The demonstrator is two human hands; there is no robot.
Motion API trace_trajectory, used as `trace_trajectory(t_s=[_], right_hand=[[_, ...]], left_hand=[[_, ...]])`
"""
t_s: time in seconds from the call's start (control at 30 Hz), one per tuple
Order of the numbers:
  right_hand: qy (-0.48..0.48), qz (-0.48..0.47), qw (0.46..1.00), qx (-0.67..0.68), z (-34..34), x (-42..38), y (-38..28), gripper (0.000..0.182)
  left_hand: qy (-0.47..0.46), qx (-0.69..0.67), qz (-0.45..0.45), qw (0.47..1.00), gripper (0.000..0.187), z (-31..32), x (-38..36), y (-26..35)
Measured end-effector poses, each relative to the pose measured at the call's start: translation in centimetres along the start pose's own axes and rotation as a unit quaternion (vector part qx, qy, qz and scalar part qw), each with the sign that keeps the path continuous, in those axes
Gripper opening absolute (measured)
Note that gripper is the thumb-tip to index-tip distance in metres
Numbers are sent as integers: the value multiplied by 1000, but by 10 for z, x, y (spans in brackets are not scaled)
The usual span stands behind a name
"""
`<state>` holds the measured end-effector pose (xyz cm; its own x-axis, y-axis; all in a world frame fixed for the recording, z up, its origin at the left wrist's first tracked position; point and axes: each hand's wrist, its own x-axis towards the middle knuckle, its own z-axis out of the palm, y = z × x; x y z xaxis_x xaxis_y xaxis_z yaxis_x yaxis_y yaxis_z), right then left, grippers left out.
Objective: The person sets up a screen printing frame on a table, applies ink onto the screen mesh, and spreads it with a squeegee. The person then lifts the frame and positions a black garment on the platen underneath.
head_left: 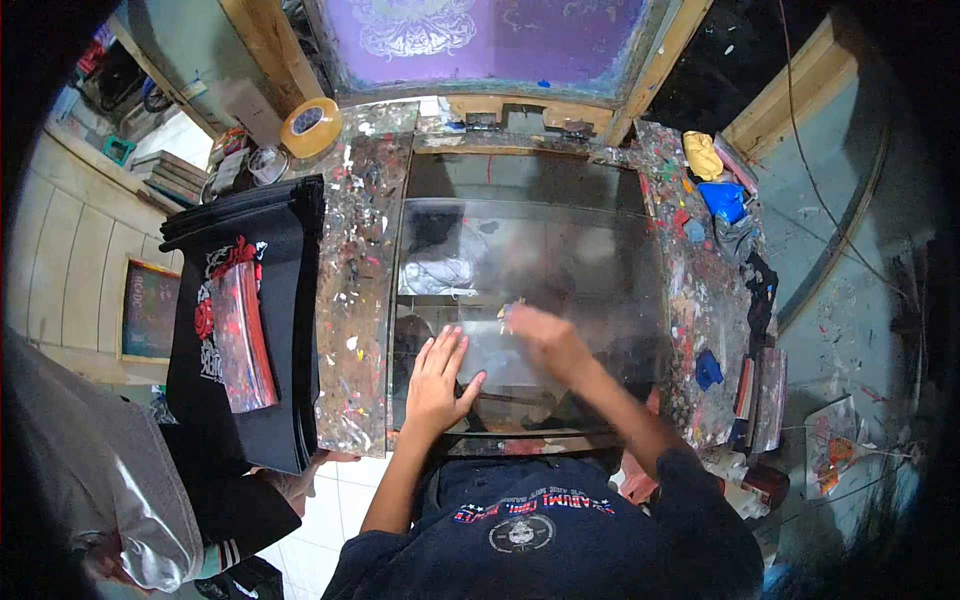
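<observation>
A glass pane is set in the middle of the paint-spattered wooden table, with a clear sheet lying on it. My left hand rests flat near the front left of the pane, fingers spread, nothing in it. Right of it, my right hand is over the middle of the pane, blurred, with its fingers bent together. Something small and pale shows at its fingertips, too blurred to name.
Black printed fabric sheets are stacked on the left, with a red-edged squeegee on top. A tape roll stands at back left. Behind the pane rises a purple screen frame. Blue cloth lies at right. Another person's sleeve is lower left.
</observation>
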<state>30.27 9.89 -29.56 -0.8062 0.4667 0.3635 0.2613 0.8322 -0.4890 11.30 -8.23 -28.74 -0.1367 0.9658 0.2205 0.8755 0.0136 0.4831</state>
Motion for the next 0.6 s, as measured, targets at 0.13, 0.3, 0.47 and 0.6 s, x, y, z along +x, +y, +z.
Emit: trace_trajectory(t_s=[0.13,0.3,0.47,0.6], right_hand=[[-6,-9,1000,2,26,0,-6,36],[10,-7,1000,29,-10,8,5,27],[-2,-49,999,19,28,-6,-11,29],[11,1,999,48,10,-2,9,31]], left_hand=[[3,-2,3,1000,65,2,1,1],[4,-11,-1,1000,64,1,0,0],[1,-1,3,1000,63,0,0,0],[4,-1,5,1000,63,0,2,-2]])
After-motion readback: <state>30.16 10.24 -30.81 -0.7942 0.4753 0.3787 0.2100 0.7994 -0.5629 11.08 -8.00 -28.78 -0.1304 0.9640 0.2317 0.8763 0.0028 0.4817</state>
